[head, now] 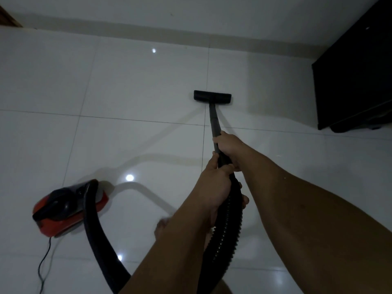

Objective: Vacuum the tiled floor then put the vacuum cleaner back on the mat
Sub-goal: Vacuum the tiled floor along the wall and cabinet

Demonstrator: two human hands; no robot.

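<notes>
Sitting low at the left on the tiled floor (131,94): a red-and-black vacuum cleaner (70,205), its ribbed black hose (228,219) looping up to a grey wand (213,117) ending in a flat black floor head (212,96) — lying on the tiles. Gripping the wand: right hand (230,148) ahead, left hand (214,183) behind at the hose end, fingers curled tight. Standing at right — dark cabinet (356,81); pale wall (191,11) beyond.
</notes>
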